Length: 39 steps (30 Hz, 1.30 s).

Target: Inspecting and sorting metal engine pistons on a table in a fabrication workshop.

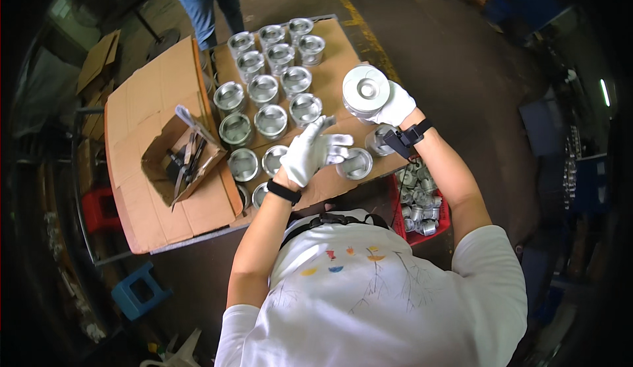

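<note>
Cardboard-brown, the worktop (333,96) stretches below my left hand (310,152), its rows of silvery pistons (264,90) standing mostly ahead and left of it. An open box (155,183) of tools (186,162) sits farther left; a red basket (446,216) of metal parts (422,199) lies nearer me than my right hand (393,103). My gloved left spreads its fingers; my gloved right clasps one raised piston (361,90).

Bright centre, dark distorted rim, glowing light tube (604,92)
</note>
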Motion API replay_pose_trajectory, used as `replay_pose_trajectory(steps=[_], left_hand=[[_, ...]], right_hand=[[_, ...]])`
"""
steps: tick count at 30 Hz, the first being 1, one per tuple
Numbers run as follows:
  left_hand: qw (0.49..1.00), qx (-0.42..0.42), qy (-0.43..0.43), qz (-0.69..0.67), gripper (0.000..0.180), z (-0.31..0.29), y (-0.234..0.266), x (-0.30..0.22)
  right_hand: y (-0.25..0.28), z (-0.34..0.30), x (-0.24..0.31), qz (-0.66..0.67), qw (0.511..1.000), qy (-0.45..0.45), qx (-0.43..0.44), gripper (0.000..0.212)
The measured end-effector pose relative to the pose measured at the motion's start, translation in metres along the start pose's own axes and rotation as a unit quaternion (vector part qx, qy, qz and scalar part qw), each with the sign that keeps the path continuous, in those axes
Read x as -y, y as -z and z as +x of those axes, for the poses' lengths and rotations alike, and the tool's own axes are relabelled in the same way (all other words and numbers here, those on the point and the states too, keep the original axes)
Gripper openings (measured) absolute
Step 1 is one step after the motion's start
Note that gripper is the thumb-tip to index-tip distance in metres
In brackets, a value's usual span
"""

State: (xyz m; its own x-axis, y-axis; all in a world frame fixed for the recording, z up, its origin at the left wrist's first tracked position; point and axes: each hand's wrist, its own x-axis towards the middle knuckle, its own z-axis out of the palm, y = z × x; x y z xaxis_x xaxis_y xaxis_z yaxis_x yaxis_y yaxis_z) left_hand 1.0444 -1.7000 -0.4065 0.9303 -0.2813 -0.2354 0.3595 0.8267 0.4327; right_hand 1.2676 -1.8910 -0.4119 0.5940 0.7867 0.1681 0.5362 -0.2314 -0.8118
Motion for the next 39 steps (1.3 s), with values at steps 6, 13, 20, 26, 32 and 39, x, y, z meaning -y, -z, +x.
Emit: replay_pose_trajectory(steps=[6,13,20,26,32,39], left_hand=[[0.999,0.024,0.034,-0.025,0.057,0.006,0.007,-0.001],[0.992,0.077,0.09,-0.049,0.067,0.061,-0.022,0.012],[0.988,0.04,-0.011,-0.149,0.069,0.082,-0.057,0.004],[0.988,-0.016,-0.03,-0.153,0.064,0.066,-0.028,0.004],[0.99,-0.021,-0.066,-0.126,0.064,0.037,-0.023,-0.003],[0.994,-0.044,-0.078,-0.07,0.059,0.035,0.001,0.002]], right_hand=[[0.049,-0.041,0.054,-0.169,0.971,-0.102,-0.132,0.031],[0.057,-0.067,0.044,0.208,0.96,0.007,-0.185,0.019],[0.012,-0.071,0.037,0.238,0.953,-0.091,-0.163,0.042],[-0.022,-0.069,-0.001,0.123,0.988,-0.052,-0.071,0.06],[-0.03,-0.052,0.062,-0.041,0.996,-0.07,-0.047,0.055],[-0.035,-0.018,0.095,0.116,0.982,-0.152,0.001,0.036]])
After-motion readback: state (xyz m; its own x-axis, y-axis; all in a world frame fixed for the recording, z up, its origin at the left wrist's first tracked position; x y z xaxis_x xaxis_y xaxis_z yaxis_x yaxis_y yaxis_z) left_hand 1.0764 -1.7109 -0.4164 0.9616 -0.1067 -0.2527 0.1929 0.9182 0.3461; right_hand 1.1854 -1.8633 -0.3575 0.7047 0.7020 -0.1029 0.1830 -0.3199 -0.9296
